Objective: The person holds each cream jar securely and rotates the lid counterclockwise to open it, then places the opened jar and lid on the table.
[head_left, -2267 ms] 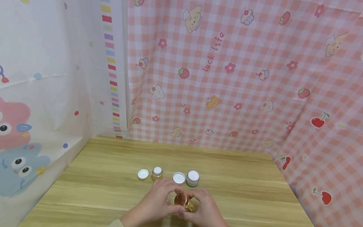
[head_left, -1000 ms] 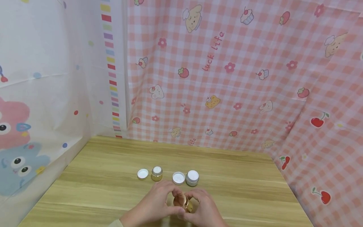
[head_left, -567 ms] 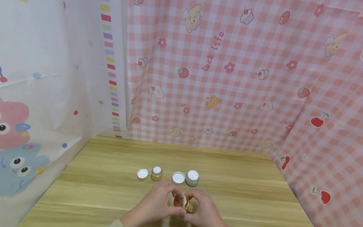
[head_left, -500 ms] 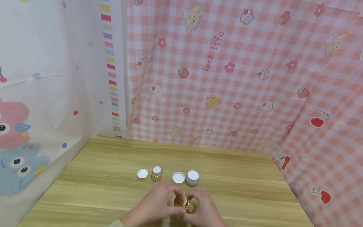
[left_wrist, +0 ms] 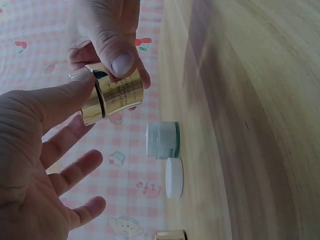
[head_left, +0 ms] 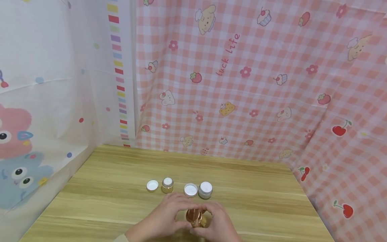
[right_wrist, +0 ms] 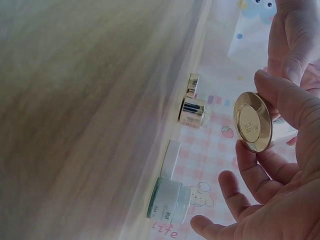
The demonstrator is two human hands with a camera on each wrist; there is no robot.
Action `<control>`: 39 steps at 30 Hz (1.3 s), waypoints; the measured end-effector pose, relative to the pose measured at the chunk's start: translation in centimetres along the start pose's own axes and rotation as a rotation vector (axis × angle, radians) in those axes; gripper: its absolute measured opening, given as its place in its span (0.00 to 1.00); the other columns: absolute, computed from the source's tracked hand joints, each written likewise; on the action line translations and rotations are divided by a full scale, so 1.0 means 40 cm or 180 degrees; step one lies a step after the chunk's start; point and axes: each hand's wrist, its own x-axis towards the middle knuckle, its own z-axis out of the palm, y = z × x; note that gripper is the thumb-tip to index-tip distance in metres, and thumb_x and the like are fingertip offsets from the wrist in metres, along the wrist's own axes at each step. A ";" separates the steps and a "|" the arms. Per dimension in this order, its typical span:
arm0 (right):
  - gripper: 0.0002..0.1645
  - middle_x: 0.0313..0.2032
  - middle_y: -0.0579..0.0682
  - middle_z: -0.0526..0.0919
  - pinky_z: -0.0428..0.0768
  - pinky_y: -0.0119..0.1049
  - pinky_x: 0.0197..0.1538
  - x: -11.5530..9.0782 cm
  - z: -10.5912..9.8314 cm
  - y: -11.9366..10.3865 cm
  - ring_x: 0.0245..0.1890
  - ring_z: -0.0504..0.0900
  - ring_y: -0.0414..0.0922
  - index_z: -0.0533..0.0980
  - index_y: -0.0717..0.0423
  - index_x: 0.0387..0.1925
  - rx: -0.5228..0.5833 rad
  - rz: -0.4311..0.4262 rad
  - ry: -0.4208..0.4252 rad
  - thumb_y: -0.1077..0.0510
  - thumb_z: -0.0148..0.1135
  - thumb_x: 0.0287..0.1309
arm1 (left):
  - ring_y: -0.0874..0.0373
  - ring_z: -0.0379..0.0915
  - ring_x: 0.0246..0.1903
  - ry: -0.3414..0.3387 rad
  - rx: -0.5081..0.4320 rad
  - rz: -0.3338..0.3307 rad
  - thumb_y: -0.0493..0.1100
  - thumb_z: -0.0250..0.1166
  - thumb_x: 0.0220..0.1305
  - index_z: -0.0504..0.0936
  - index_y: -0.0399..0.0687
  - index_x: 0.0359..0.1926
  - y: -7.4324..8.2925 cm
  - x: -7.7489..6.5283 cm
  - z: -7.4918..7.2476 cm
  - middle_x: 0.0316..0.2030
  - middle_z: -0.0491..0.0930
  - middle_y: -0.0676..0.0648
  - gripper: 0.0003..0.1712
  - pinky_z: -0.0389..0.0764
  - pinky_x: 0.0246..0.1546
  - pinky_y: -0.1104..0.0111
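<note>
A shiny gold cream jar (head_left: 203, 221) is held between both hands above the wooden table. My left hand (head_left: 164, 215) has thumb and fingers round its coppery-gold lid (head_left: 194, 216). My right hand (head_left: 218, 222) pinches the body. In the left wrist view, a dark seam parts the lid (left_wrist: 92, 108) from the printed body (left_wrist: 121, 92), and the other left fingers spread away from the jar. From the right wrist, the jar's round base (right_wrist: 248, 123) shows stamped lettering, with right thumb and fingers at its edge. The inside of the jar is hidden.
Behind the hands stand a small gold jar (head_left: 167, 187) without its lid and a pale jar (head_left: 205, 191), white on top. Beside them lie two lids, a gold-edged one (head_left: 152, 185) and a white one (head_left: 190, 190). Patterned cloth (head_left: 235, 127) hangs behind the table (head_left: 121, 188).
The left fingers have shifted on the lid: the forefinger now reaches straighter along its far side, and more of the lid's top shows. The right hand and the jars behind stay put.
</note>
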 end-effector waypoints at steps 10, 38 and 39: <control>0.23 0.39 0.25 0.77 0.78 0.39 0.54 -0.004 0.004 -0.005 0.49 0.76 0.33 0.77 0.29 0.36 0.0013 -0.0005 0.0076 0.39 0.80 0.37 | 0.69 0.71 0.48 0.0322 -0.0061 -0.0089 0.62 0.74 0.50 0.81 0.66 0.48 0.000 -0.002 0.017 0.40 0.80 0.67 0.24 0.69 0.54 0.60; 0.29 0.41 0.28 0.79 0.78 0.40 0.52 -0.002 -0.006 -0.007 0.48 0.76 0.34 0.78 0.33 0.43 -0.0035 0.0013 -0.0065 0.37 0.80 0.36 | 0.61 0.71 0.58 -0.0073 0.0112 0.0056 0.52 0.76 0.50 0.77 0.73 0.61 0.004 0.003 0.001 0.55 0.79 0.69 0.35 0.68 0.61 0.47; 0.28 0.40 0.28 0.79 0.78 0.39 0.52 -0.001 -0.006 -0.007 0.48 0.76 0.34 0.78 0.33 0.43 -0.0026 0.0029 -0.0071 0.36 0.80 0.37 | 0.62 0.70 0.58 -0.0070 0.0083 0.0024 0.52 0.76 0.50 0.77 0.73 0.61 0.004 0.002 0.001 0.55 0.79 0.69 0.35 0.68 0.61 0.48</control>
